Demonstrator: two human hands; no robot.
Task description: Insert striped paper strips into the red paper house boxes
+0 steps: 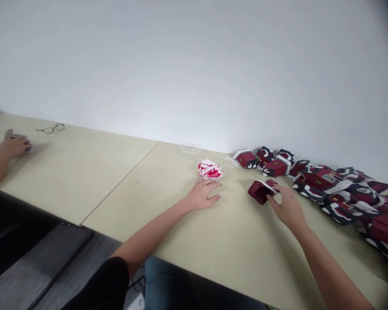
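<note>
My right hand [287, 206] grips a small dark red felt house [258, 192] by its white-trimmed edge; the dark hollow inside of the house faces me. My left hand [203, 194] rests on the table with its fingers apart and holds nothing. Just beyond its fingertips stands a clear round container of red and white pieces [210, 169]. Behind my right hand, a pile of similar dark red houses with black and white roofs [321, 177] spreads along the wall to the right.
An empty-looking clear plastic lid or dish [190, 150] lies near the wall. Eyeglasses [53, 128] sit at the far left of the pale table [123, 159]. Beside them, another person's hand [16, 145] rests on a small dark object. A seam crosses the table left of centre.
</note>
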